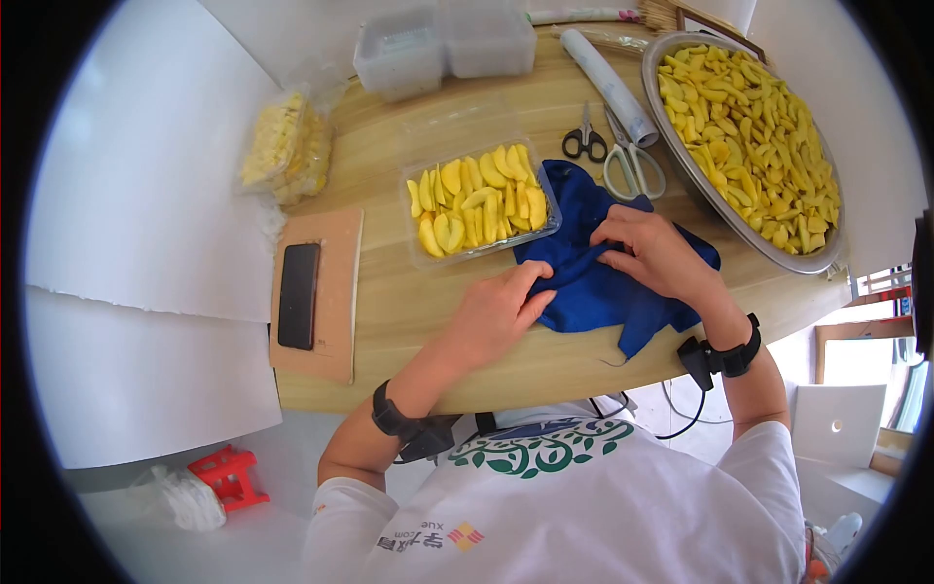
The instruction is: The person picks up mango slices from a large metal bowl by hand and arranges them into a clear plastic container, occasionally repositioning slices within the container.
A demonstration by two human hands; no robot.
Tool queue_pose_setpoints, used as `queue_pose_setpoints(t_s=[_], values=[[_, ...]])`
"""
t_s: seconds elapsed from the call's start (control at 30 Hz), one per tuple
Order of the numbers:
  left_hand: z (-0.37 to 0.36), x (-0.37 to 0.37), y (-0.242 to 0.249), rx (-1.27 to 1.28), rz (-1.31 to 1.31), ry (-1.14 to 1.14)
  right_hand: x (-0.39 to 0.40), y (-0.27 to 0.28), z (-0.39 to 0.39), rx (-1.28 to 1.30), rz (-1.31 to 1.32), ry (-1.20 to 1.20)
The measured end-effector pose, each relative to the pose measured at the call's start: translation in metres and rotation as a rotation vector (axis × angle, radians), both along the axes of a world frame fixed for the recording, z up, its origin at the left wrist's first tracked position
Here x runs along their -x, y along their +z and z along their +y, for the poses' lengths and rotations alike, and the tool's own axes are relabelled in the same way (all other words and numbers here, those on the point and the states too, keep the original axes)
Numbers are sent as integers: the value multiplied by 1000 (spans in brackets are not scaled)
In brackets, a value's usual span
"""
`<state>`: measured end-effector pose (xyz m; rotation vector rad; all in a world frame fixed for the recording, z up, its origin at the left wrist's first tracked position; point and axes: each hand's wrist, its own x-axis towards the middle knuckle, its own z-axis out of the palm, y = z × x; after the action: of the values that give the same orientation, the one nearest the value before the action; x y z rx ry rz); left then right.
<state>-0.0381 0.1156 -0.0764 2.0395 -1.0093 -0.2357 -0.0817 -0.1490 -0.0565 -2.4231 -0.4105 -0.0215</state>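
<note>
A dark blue cloth [589,292] lies crumpled near the front edge of the wooden table. My left hand [506,302] pinches its left side between thumb and fingers. On the upper right part, my right hand [657,251] grips a fold of the same cloth. Just beyond my left hand stands a clear plastic box [413,255] with rows of yellow fruit slices [477,200]; its corner borders the cloth. Black-handled scissors [585,144] and larger scissors with pale handles [632,173] lie behind the cloth.
A big metal basin [666,117] heaped with yellow slices stands at the right. A rolled sheet [608,86] lies beside it. Clear containers [399,58] are at the back. Packed bags [287,146] and a phone [298,295] on a brown board [336,331] are at the left.
</note>
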Motion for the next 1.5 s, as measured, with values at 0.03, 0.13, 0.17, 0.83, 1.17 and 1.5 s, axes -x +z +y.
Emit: queue_pose_setpoints(t_s=[0.03, 0.13, 0.17, 0.83, 1.17, 1.5], values=[[1, 2, 4, 1, -1, -1, -1, 1, -1, 1, -1, -1], [3, 4, 4, -97, -40, -9, -9, 5, -4, -40, 84, -95], [2, 2, -6, -72, -166, -33, -14, 4, -6, -22, 80, -91], [6, -8, -9, 170, -265, 103, -59, 41, 9, -118, 165, -244], [77, -35, 4, 514, -51, 662, -89, 4, 37, -379, 233, -246], [77, -122, -26, 699, 628, 627, -99, -4, 54, -334, 163, -218]])
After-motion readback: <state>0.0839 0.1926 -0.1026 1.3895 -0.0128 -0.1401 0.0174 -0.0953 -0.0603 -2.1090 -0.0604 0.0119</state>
